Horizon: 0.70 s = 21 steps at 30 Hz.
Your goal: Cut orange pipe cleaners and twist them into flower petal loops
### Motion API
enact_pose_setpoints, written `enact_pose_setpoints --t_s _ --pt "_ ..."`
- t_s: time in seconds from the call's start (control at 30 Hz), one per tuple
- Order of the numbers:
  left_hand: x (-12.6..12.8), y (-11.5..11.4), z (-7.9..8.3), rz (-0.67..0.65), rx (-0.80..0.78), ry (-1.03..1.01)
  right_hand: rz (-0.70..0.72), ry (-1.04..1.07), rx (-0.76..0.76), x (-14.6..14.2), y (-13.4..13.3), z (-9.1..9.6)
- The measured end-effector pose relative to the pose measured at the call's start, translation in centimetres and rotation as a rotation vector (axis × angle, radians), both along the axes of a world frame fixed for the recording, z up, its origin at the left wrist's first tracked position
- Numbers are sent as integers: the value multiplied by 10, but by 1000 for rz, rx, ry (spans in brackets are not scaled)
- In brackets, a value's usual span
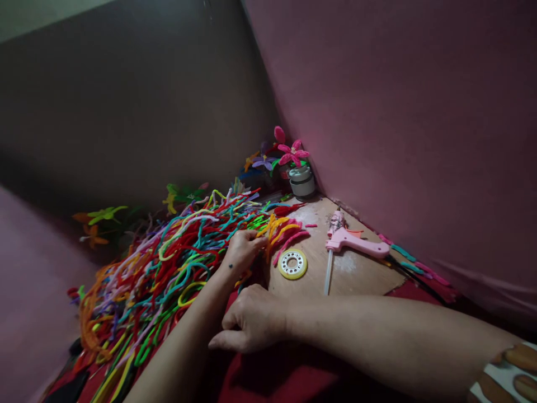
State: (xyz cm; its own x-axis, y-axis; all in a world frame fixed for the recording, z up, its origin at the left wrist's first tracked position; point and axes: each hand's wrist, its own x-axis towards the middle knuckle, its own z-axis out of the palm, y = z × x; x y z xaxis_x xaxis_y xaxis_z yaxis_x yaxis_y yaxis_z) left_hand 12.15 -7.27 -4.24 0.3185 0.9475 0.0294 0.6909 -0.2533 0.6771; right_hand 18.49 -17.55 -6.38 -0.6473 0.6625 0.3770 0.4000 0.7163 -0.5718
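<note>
My left hand (pixel 244 249) reaches to the right edge of a big heap of coloured pipe cleaners (pixel 184 240). Its fingers are pinched together at a small bunch of orange pipe cleaners (pixel 274 228); the fingertips are partly hidden. Closer to me, my right hand (pixel 255 318) is closed, fingers curled under and thumb pointing left. What it holds, if anything, is out of sight. Short pink pipe cleaner pieces (pixel 291 239) lie beside the orange ones, and a yellow-rimmed tape roll (pixel 292 263) rests just right of my left hand.
A pink glue gun (pixel 356 244) with a clear stick lies on the wooden board (pixel 310 285), its cord running right. Behind stands a grey pot (pixel 302 182) with a pink pipe cleaner flower (pixel 293 153). Walls close in at the back and right; red cloth (pixel 247 375) is below.
</note>
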Motion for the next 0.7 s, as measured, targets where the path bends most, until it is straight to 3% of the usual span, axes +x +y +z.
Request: enact_pose_setpoints --t_s 0.43,0.7 --pt "-2 -3 4 10 98 94 8 17 -16 0 -2 0" --pt "-8 -11 10 13 7 -26 18 33 -42 2 -3 1"
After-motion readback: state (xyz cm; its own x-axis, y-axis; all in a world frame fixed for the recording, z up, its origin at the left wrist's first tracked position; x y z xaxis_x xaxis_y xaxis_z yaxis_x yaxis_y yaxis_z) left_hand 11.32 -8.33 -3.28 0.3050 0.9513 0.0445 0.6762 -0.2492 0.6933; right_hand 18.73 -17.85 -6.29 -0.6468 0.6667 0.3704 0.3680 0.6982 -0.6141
